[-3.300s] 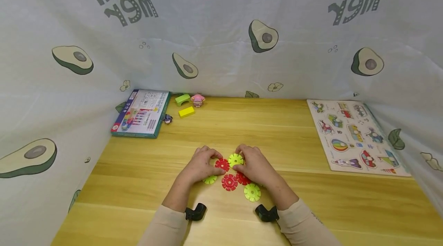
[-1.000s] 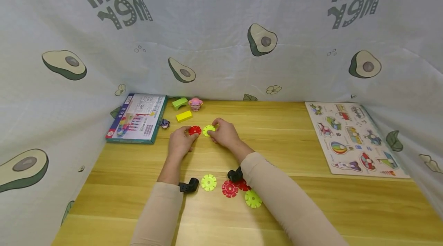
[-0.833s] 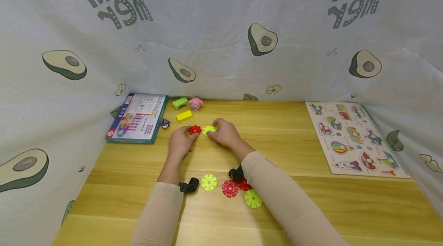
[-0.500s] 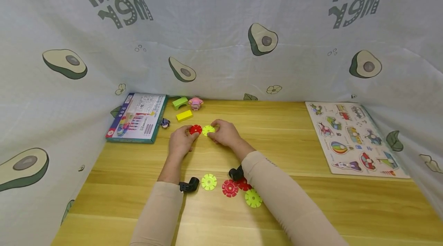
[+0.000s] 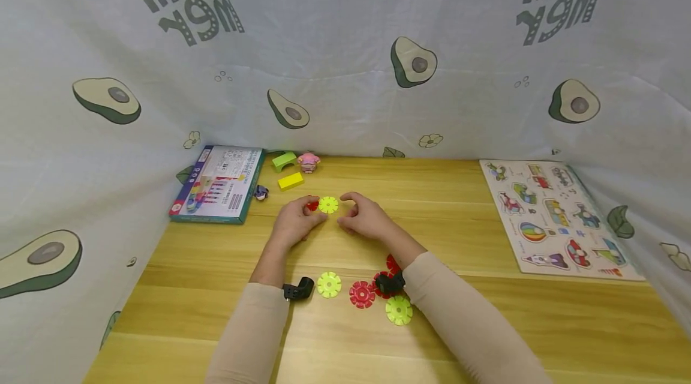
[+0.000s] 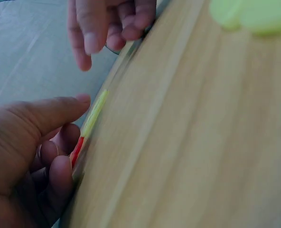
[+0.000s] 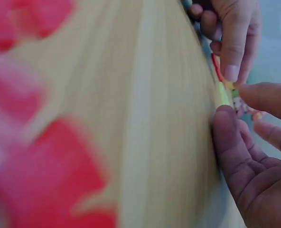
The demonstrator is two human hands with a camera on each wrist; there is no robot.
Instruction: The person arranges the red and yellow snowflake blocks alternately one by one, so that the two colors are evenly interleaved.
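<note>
Near the back of the table, a red notched disc (image 5: 313, 204) and a yellow-green notched disc (image 5: 328, 204) lie flat, side by side. My left hand (image 5: 293, 222) stands around the red disc, thumb and forefinger spread to either side, covering part of it. In the left wrist view its straight thumb (image 6: 60, 111) lies close to the yellow-green disc (image 6: 94, 116). To the right, my right hand (image 5: 367, 219) has thumb and forefinger spread with nothing between them. Closer to me lie red discs (image 5: 362, 294) and yellow-green discs (image 5: 329, 284), one red one partly behind the right wrist camera.
A flat toy box (image 5: 218, 186) lies at the back left. Beside it are a green arch block (image 5: 284, 161), a yellow block (image 5: 291, 181), a pink figurine (image 5: 309, 162) and a small dark figurine (image 5: 261, 192). A puzzle board (image 5: 561, 216) occupies the right, and a printed curtain (image 5: 345, 102) encloses the table.
Both hands carried a red and a yellow-green disc to the back and brought them together. My right hand let go of its disc and drew back right; my left hand shifted right over the red one.
</note>
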